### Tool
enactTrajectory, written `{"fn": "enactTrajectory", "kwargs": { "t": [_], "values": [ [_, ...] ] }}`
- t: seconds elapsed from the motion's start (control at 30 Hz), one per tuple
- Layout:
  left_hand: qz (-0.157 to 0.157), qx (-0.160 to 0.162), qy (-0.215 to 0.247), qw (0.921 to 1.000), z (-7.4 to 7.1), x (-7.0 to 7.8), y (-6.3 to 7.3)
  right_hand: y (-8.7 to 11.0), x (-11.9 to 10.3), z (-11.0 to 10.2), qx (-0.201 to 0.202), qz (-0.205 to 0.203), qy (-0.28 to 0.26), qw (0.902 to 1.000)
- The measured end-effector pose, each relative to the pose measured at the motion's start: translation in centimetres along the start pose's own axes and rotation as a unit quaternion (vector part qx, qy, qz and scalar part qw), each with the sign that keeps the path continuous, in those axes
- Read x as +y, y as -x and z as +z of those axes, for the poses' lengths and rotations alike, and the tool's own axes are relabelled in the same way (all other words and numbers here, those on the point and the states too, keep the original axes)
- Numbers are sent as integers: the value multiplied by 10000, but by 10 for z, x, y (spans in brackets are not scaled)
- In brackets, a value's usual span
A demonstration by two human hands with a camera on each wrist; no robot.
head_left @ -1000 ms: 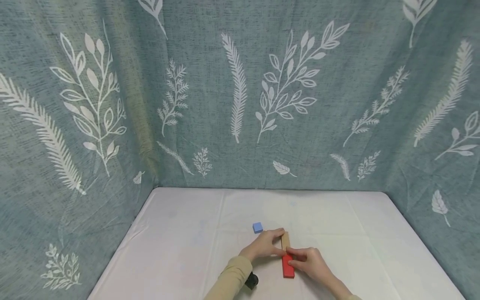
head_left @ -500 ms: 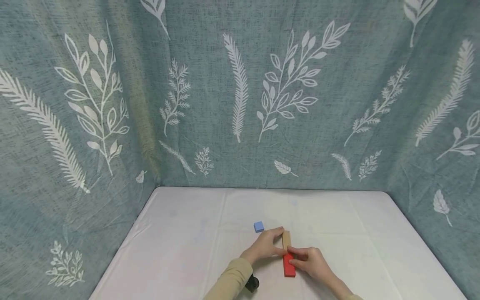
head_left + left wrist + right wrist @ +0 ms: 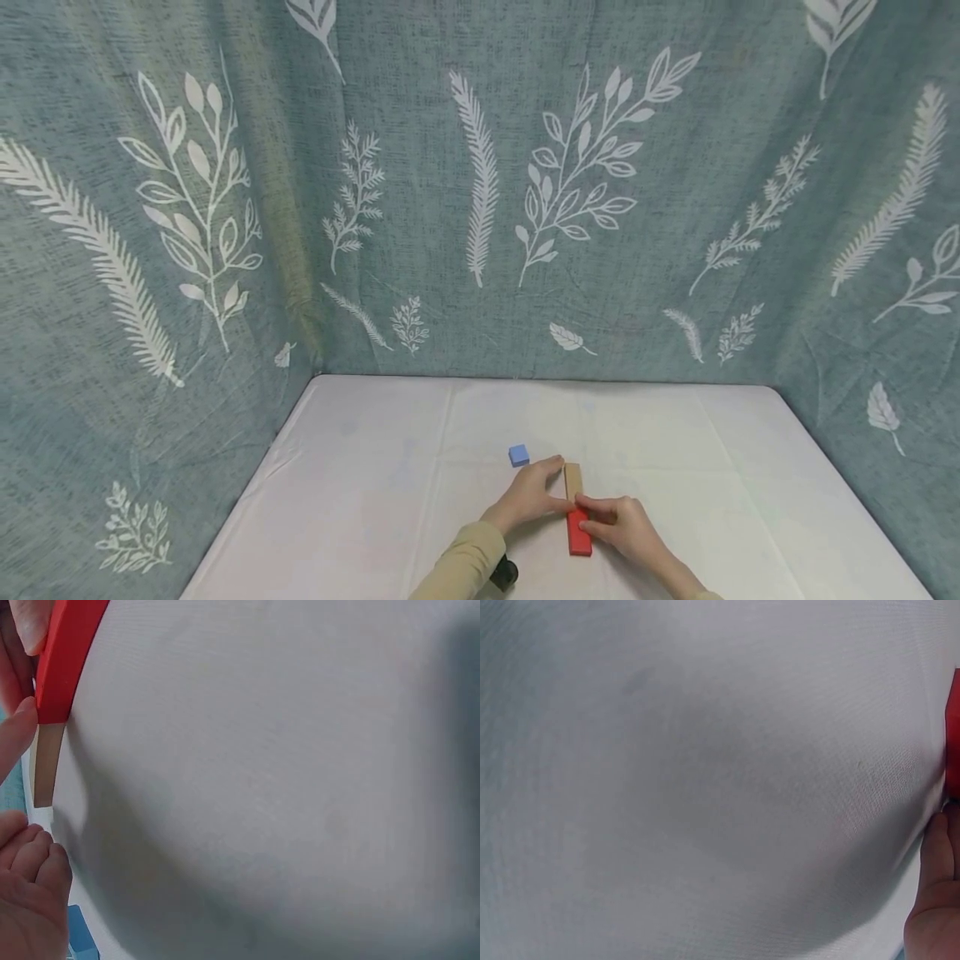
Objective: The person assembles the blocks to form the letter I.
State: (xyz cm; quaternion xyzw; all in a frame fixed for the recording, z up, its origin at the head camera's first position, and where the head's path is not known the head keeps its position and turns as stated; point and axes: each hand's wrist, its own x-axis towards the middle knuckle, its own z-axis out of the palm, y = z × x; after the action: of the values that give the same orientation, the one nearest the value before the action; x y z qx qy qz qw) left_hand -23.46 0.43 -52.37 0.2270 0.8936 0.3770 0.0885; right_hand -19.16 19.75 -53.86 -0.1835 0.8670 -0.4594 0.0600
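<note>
A red block (image 3: pixel 579 540) lies lengthwise, its far end meeting a plain wooden block (image 3: pixel 573 481) in one line. My right hand (image 3: pixel 625 525) pinches the red block from the right, near where the two blocks join. From the left, my left hand (image 3: pixel 527 496) spans the wooden block, with its thumb at the join. In the left wrist view the left thumb (image 3: pixel 21 731) is at the corner of the red block (image 3: pixel 66 664). The other left fingers (image 3: pixel 34 859) sit just beyond the end of the wooden block (image 3: pixel 46 766), with a small gap.
A small blue block (image 3: pixel 519 455) sits beyond the left hand on the white-covered table (image 3: pixel 360 483). A black device (image 3: pixel 505 573) shows at the left wrist. Leaf-patterned curtains (image 3: pixel 420 183) rise behind the table and on both sides.
My left fingertips have drawn slightly left, away from the far end of the wooden block. The right hand and both blocks look nearly unmoved; the view has shifted a little.
</note>
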Motion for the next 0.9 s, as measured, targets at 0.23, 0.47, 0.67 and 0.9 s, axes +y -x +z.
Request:
{"fn": "enactTrajectory", "kwargs": {
  "t": [0.23,0.47,0.67,0.9],
  "values": [
    [65,65,-126,9999,1,0,3,1,1,1,-4,18,3,10000],
    [209,214,-55,9995,-2,0,5,0,1,0,5,-32,-21,10000],
    [170,277,136,9994,-12,2,7,1,-1,0,-16,20,-5,10000],
    [147,485,213,9985,-31,2,4,1,-1,1,15,55,74,10000]
  ]
}}
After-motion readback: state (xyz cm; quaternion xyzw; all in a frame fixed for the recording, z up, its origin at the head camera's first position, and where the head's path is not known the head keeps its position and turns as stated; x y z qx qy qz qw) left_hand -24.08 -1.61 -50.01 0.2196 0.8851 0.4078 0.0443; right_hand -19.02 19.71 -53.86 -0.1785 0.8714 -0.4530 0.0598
